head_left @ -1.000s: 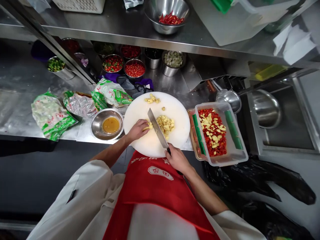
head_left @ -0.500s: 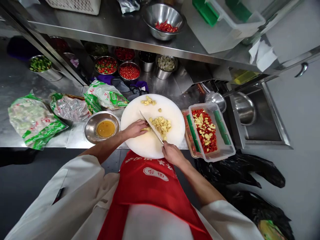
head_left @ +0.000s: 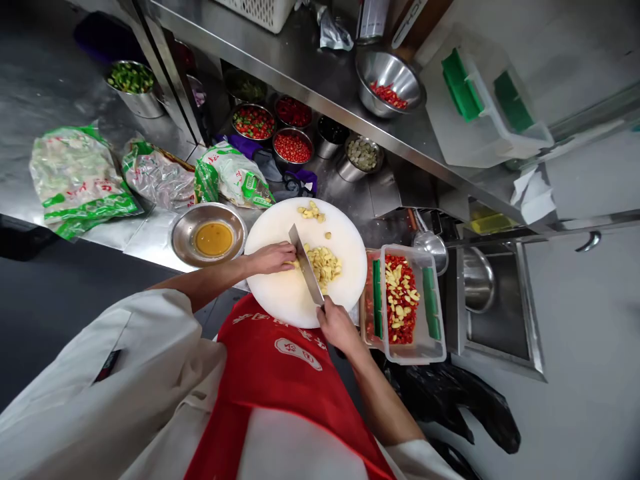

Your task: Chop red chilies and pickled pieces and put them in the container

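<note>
A round white cutting board (head_left: 270, 293) lies on the steel counter. My right hand (head_left: 336, 323) is closed round the handle of a cleaver (head_left: 307, 265), whose blade slants up and left over the board. Curled beside the blade, my left hand (head_left: 273, 258) presses a pale yellow piece, perhaps ginger or garlic, partly hidden by the fingers. Right of the blade lies a pile of pale slices (head_left: 324, 265). Several uncut pieces (head_left: 311, 211) sit near the board's far edge, with one small piece (head_left: 328, 235) apart from them.
Left of the board are a steel bowl of brownish liquid (head_left: 213, 239) and plastic bags (head_left: 83, 179). A clear tub of red chillies and slices (head_left: 401, 300) stands at right, beside a sink (head_left: 500, 333). A steel shelf (head_left: 320, 93) overhangs metal pots behind.
The camera view has turned, so the counter and shelf appear tilted. The cleaver shows more of its blade face. Both hands remain at the board with their holds unchanged.
</note>
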Demonstrator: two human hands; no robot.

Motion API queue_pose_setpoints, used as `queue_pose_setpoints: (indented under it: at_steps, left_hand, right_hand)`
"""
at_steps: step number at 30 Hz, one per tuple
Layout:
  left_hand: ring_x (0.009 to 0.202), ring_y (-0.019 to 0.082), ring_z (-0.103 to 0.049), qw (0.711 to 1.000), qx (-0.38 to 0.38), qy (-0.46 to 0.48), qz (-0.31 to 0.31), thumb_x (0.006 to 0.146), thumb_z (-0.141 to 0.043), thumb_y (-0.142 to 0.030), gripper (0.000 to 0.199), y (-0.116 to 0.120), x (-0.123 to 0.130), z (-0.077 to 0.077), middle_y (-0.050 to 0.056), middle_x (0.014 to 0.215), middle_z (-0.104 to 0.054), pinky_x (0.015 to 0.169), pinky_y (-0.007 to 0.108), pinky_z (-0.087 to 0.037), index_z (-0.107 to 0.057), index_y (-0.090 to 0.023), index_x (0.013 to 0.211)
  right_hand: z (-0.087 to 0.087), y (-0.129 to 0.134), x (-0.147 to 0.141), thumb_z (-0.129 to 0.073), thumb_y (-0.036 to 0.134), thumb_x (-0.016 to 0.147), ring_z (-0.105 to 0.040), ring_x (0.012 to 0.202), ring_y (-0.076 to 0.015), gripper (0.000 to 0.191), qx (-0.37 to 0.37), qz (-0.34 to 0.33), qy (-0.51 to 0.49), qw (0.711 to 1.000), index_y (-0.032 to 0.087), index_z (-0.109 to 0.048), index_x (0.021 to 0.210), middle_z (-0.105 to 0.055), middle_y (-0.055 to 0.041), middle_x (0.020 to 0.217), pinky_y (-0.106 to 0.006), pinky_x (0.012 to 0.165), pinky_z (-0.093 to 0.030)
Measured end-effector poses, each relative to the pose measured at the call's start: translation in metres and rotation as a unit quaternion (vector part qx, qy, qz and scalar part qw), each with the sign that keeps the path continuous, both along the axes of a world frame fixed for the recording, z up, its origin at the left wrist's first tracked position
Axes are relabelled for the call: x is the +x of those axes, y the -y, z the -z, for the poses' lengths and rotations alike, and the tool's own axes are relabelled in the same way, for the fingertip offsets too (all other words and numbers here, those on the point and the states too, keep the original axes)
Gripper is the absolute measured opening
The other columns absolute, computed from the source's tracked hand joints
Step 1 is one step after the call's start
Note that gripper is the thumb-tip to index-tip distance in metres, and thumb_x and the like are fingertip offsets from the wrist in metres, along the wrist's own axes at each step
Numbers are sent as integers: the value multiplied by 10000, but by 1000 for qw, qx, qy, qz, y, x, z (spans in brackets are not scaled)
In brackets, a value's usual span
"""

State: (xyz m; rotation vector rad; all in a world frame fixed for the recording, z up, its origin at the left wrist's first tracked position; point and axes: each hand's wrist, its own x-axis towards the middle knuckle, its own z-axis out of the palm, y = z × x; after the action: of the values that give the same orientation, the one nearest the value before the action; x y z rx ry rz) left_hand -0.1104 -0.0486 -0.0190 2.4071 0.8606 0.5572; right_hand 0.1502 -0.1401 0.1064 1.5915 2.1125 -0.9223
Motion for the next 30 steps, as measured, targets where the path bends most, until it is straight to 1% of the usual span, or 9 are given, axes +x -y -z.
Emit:
queue_pose_setpoints:
  at_steps: [2,5,10,13,18,22,25,27,30]
  left_hand:
    - [1030,230,-569,1000,11,-13,2,962,-502,-361,219,1,0,1,95,1062,-620,959,368,-449,-661,-210,948]
    - [1013,226,-569,999,37,-17,3,973,-487,-365,242,2,0,4,100,1062,-617,945,364,-453,-654,-194,936]
    - [1023,208,-564,998,58,-10,-7,982,-482,-367,253,4,-1,9,93,1054,-616,949,343,-449,-655,-187,940]
    - [1036,209,-563,998,66,-8,-14,982,-486,-371,258,6,-1,11,95,1074,-623,956,349,-448,-659,-183,945]
    - [1000,209,-577,997,65,-2,-31,983,-483,-367,266,8,-1,12,98,1042,-635,914,349,-468,-667,-177,949]
    - [1004,209,-576,998,59,5,-29,980,-491,-357,257,9,0,12,96,1019,-644,924,353,-467,-670,-177,943]
    - [991,207,-577,998,54,14,-32,987,-473,-355,270,9,0,13,92,990,-650,922,355,-467,-668,-176,931]
    - [991,206,-577,998,54,17,-34,988,-471,-357,272,9,0,14,92,986,-650,921,354,-468,-666,-174,936]
    - [979,207,-579,997,60,14,-38,989,-471,-363,278,10,0,15,92,973,-650,911,355,-470,-665,-172,930]
  right_hand:
    - [-1,0,1,-359,267,1014,-674,939,-227,231,1,-2,12,1000,147,-510,1141,-724,-128,990,-277,729,-355]
    - [-4,0,4,-372,303,1012,-667,951,-231,222,5,-22,-3,1000,172,-525,1106,-720,-114,976,-275,724,-348]
    - [-3,-1,1,-367,270,1008,-661,946,-239,247,3,-4,13,1000,133,-515,1152,-713,-150,1005,-282,743,-352]
    - [-4,-2,0,-379,305,1006,-653,962,-249,240,13,-22,-5,1000,160,-533,1120,-711,-133,988,-284,746,-350]
    - [-5,-3,-4,-369,271,1009,-659,946,-234,249,0,-5,22,1000,135,-519,1153,-712,-149,1016,-276,740,-353]
    - [-6,-2,-2,-373,323,1015,-659,938,-233,249,2,-30,4,1000,162,-538,1109,-714,-119,970,-273,727,-347]
    - [-4,-2,-2,-373,278,1013,-662,947,-225,239,-3,-15,18,1000,143,-522,1143,-715,-133,1001,-269,737,-353]
    - [-3,-3,-1,-382,282,1011,-661,960,-228,236,4,-18,16,1000,145,-520,1146,-714,-134,1015,-268,744,-354]
    - [-4,-3,0,-389,313,1010,-661,946,-234,224,9,-37,-4,999,164,-538,1085,-715,-115,958,-269,736,-353]
